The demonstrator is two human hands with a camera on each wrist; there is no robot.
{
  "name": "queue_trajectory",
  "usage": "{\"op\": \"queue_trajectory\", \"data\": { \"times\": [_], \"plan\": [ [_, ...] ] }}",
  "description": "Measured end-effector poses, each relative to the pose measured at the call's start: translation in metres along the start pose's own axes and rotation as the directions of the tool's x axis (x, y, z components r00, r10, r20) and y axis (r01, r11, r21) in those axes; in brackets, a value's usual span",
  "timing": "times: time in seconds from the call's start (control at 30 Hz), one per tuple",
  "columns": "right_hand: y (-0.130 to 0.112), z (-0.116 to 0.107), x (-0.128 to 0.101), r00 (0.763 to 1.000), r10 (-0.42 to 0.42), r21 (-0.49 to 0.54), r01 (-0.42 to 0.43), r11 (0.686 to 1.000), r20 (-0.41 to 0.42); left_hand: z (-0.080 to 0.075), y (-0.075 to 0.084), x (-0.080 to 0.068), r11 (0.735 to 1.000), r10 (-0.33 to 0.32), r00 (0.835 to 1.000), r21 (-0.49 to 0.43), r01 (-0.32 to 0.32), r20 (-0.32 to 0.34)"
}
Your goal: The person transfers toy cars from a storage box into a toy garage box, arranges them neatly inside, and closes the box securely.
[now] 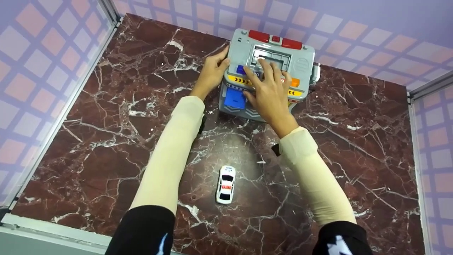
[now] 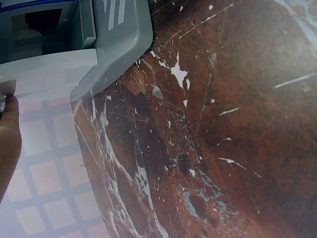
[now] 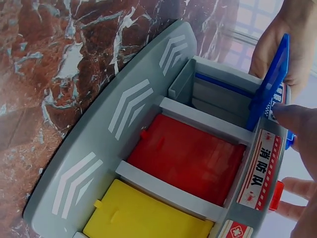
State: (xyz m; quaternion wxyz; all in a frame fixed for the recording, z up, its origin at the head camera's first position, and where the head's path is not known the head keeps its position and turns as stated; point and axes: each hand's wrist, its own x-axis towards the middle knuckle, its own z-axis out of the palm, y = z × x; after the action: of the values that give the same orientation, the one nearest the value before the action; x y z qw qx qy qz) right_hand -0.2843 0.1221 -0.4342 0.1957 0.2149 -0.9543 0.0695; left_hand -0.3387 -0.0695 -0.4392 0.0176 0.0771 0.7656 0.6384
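Note:
A grey toy garage (image 1: 240,49) stands near the back wall. My left hand (image 1: 211,71) rests against its left side, fingers mostly extended. Over its top my right hand (image 1: 272,88) spreads its fingers, the index at the blue button (image 1: 240,69) and the thumb by the front edge. The blue door (image 1: 234,99) is swung up and out, showing a compartment behind it in the right wrist view. Beside that, the red door (image 3: 185,158) and yellow door (image 3: 148,213) are down. A white toy car (image 1: 225,194) sits apart on the tabletop, toward me.
The dark red marbled tabletop (image 1: 106,170) is bordered by checked panels (image 1: 46,39) at left, back and right. A light-coloured handle-like part (image 1: 316,73) juts from the garage's right side. A red button (image 3: 276,195) sits on the garage's upper edge.

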Motion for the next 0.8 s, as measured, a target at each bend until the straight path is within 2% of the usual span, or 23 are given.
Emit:
{"op": "queue_trajectory", "data": {
  "times": [0.13,0.23,0.33,0.47,0.53,0.63,0.8],
  "plan": [
    [-0.002,-0.004,-0.007,0.996,-0.037,0.027,0.04,0.999,-0.081,0.001,0.0,-0.001,1.0,-0.008,1.0,0.004,0.008,-0.008],
    [-0.007,-0.01,-0.014,0.975,-0.104,0.055,0.117,0.992,-0.198,0.001,0.006,-0.004,1.0,0.0,1.0,0.006,0.0,-0.009],
    [-0.017,-0.016,-0.022,0.926,-0.198,0.112,0.245,0.963,-0.322,0.001,0.006,-0.004,1.0,0.02,1.0,-0.005,-0.02,-0.007],
    [-0.031,-0.02,-0.039,0.849,-0.345,0.177,0.441,0.88,-0.399,0.001,0.004,-0.002,0.999,0.049,0.999,-0.022,-0.049,0.0],
    [-0.037,-0.021,-0.05,0.822,-0.419,0.185,0.514,0.838,-0.386,0.002,0.004,-0.002,0.999,0.041,0.999,-0.022,-0.041,0.001],
    [-0.045,-0.02,-0.067,0.794,-0.515,0.198,0.589,0.784,-0.324,0.002,0.005,-0.002,1.0,0.009,1.0,-0.019,-0.009,-0.001],
    [-0.053,-0.018,-0.092,0.761,-0.623,0.232,0.649,0.724,-0.183,0.003,0.002,0.001,1.0,-0.019,1.0,-0.025,0.019,-0.004]
  ]
}}
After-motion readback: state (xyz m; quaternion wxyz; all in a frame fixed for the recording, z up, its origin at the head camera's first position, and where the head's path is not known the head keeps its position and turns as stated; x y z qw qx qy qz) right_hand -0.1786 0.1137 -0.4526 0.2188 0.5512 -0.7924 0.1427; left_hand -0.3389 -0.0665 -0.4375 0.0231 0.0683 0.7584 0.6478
